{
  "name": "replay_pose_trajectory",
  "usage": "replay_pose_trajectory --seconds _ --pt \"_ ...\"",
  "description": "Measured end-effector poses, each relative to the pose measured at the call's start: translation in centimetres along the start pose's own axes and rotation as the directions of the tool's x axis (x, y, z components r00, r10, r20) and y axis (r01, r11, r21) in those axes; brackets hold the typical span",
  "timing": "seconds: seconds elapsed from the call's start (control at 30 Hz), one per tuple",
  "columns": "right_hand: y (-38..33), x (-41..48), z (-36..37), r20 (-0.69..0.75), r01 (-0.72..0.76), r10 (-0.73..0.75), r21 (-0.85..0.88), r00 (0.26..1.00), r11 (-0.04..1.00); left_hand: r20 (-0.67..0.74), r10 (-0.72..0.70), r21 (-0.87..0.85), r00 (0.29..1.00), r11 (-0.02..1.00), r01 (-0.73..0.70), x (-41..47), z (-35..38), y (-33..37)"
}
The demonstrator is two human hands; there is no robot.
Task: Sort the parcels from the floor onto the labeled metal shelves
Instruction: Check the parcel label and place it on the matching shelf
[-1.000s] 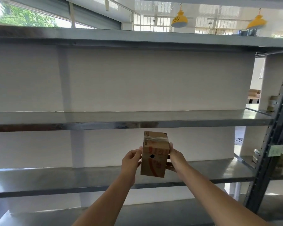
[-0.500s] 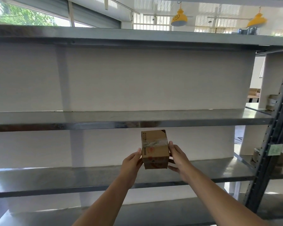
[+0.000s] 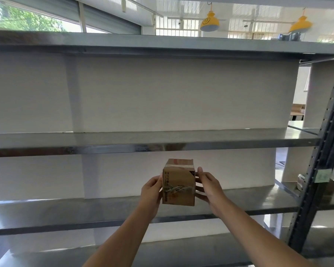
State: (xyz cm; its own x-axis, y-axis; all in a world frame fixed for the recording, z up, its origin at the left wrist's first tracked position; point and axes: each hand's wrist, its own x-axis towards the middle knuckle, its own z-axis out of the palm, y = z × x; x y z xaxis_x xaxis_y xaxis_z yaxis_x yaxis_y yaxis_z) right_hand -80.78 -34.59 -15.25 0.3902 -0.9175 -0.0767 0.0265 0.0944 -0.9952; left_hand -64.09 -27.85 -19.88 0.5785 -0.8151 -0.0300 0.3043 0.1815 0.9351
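I hold a small brown cardboard parcel [image 3: 178, 185] with clear tape across it, between both hands, in front of the metal shelves. My left hand [image 3: 151, 191] presses its left side and my right hand [image 3: 207, 186] its right side. The parcel hangs in the air above the front of the middle shelf board [image 3: 66, 211], below the upper shelf board [image 3: 123, 145]. Its underside is hidden, so I cannot tell whether it touches the board.
A dark perforated upright post [image 3: 320, 166] with a pale green label [image 3: 323, 175] stands at the right. Beyond the post, small items [image 3: 301, 182] sit on the neighbouring shelf. A lower shelf board [image 3: 181, 253] runs under my forearms. A white wall backs the shelves.
The parcel has been turned in my hands, from tall and tilted to squarer with another face toward me, and it has moved slightly forward toward the shelf.
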Motion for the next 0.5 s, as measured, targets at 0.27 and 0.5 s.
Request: replay_pose_trajectory --seconds 0.27,0.5 --pt "0.69 0.06 0.35 0.018 0.061 -0.064 0.139 0.998 0.988 0.088 0.034 -0.027 0.996 0.999 -0.032 -0.93 0.11 0.35" --pt "0.52 0.13 1.02 0.038 0.091 -0.101 0.207 0.994 0.974 0.133 -0.005 -0.136 0.991 0.990 0.023 -0.97 -0.63 0.82"
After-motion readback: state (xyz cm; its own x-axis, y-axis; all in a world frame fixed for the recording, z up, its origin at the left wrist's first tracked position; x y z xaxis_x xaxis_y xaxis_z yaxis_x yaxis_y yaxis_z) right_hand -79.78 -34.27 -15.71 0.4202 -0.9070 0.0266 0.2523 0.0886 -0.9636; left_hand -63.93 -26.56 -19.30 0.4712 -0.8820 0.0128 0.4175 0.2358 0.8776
